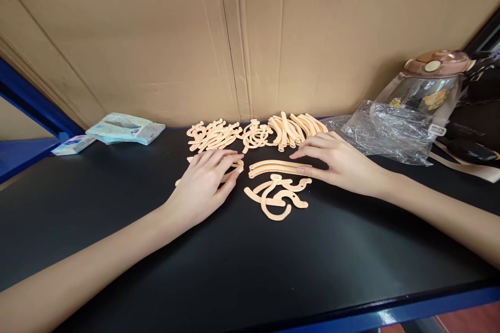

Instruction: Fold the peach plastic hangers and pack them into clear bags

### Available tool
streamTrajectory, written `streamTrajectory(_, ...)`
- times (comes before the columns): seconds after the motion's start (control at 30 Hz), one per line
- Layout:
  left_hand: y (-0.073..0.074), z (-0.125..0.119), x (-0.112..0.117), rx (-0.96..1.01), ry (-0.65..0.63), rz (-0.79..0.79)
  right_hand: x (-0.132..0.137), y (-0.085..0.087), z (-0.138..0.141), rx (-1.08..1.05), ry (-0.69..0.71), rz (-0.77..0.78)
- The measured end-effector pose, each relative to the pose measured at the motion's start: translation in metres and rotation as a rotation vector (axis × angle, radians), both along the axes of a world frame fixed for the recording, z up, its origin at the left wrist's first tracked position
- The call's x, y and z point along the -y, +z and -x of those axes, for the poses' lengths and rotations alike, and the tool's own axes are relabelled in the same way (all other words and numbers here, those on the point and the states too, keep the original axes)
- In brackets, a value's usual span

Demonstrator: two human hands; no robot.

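Observation:
Peach-coloured thin plastic pieces lie on a black table [234,270]. My left hand [203,182] rests palm down, fingers stretched flat over a few pieces [237,165]. My right hand [336,158] lies flat too, its fingertips touching the end of a stack of curved strips [273,167]. In front of both hands sits a small cluster of hooked and curled pieces [278,195]. Behind the hands lie three piles: hooked pieces [213,134] at left, ring-shaped pieces [255,135] in the middle, curved strips [295,127] at right.
A cardboard wall [242,36] closes the back. Tissue packs [125,128] and a small packet [72,144] lie at the far left. A crumpled clear plastic bag [386,132], a lidded water bottle [429,83] and a dark bag [476,130] are at right. A blue edge [390,315] borders the table.

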State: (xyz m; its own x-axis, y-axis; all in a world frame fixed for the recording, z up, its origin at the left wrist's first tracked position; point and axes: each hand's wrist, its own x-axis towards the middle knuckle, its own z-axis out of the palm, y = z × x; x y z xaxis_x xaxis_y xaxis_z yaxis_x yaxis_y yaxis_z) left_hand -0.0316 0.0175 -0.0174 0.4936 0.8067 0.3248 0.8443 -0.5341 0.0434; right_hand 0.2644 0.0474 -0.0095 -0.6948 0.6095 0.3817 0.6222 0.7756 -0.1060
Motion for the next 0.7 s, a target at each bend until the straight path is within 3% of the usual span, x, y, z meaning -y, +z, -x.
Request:
streamTrajectory(0.27, 0.0, 0.001, -0.002, -0.011, 0.003, -0.011, 0.027, -0.004, 0.023, 0.065, 0.219, -0.117)
streamTrajectory(0.4, 0.003, 0.008, -0.006, -0.134, -0.033, -0.036, 0.029, -0.008, 0.028, 0.144, 0.302, -0.128)
streamTrajectory(0.57, 0.011, 0.013, -0.009, -0.234, -0.11, -0.072, 0.029, -0.005, 0.029, 0.143, 0.263, -0.151)
streamTrajectory(0.7, 0.012, 0.015, -0.009, -0.23, -0.094, -0.082, 0.03, -0.003, 0.029, 0.121, 0.224, -0.155)
